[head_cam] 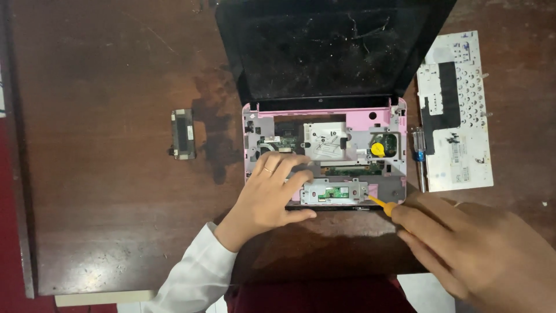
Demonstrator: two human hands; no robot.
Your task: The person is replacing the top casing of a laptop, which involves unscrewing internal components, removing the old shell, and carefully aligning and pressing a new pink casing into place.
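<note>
A small pink laptop (382, 113) lies open on the dark wooden table (104, 174), its keyboard taken off and its inner boards bare. My left hand (269, 194) rests flat on the left front of the laptop base, fingers spread, a ring on one finger. My right hand (463, 243) grips a yellow-handled screwdriver (382, 204), whose tip points at the front right edge of the base beside a small green board (337, 192). A yellow round coin cell (377, 149) sits in the right part of the base.
The removed keyboard (454, 113) lies face down at the right of the laptop. A blue-handled screwdriver (418, 159) lies between them. A small dark rectangular part (183, 134) sits on the table to the left. The black screen (330, 46) leans back.
</note>
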